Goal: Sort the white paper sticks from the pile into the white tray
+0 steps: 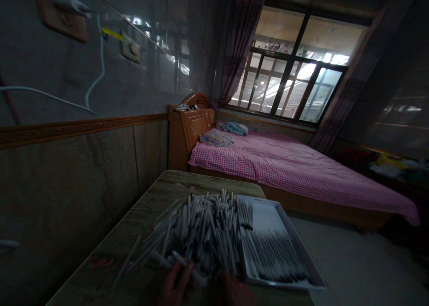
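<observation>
At the lower edge of the head view my left hand is closed in a pinch on a slim whitish stick, which slants across the fingers. My right hand is dark and blurred, beside the near end of the pile and the tray; its fingertips are not clear. In front of both hands lies a large heap of slim pale pen-like sticks. A shallow white tray stands against the heap's right side. It holds a long row of sticks with dark near ends, and a smaller bunch at its far left.
Everything rests on a green marbled table with loose sticks at its left. A tiled wall runs along the left, with a socket and white cable. Beyond the table stands a bed with a pink checked sheet, below a window.
</observation>
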The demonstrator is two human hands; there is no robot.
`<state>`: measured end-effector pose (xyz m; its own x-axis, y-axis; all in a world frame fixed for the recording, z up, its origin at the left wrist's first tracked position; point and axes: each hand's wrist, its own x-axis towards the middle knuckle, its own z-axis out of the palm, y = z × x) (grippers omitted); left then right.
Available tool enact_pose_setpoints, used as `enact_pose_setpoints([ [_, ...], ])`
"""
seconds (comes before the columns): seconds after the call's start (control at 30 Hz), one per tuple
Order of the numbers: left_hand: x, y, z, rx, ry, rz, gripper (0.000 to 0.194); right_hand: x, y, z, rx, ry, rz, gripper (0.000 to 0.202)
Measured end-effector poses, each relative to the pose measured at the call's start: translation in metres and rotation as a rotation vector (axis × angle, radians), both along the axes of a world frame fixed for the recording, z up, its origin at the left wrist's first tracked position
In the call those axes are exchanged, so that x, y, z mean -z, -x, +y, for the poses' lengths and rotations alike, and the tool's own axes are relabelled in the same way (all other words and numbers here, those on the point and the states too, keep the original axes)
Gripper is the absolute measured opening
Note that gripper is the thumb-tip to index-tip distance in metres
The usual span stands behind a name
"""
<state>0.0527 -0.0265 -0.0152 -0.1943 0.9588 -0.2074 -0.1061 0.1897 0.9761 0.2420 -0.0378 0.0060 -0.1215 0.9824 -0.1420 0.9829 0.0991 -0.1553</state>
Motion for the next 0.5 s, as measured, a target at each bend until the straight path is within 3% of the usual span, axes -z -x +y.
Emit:
enact_pose_setpoints([
  [0.1,-0.004,0.002,0.003,-0.096,0.018,-0.067,0.069,-0.007,-0.002,0.008,0.003,-0.01,-0.032,0.026],
  [0.27,-0.009,-0.006,0.001,-0.067,0.016,-0.152,0.063,-0.012,0.001,0.014,-0.021,0.039,-0.054,0.032],
  [0.5,-0.008,-0.005,0.005,-0.126,0.083,-0.326,0.06,-0.015,0.001,0.013,-0.053,0.054,-0.051,0.036],
])
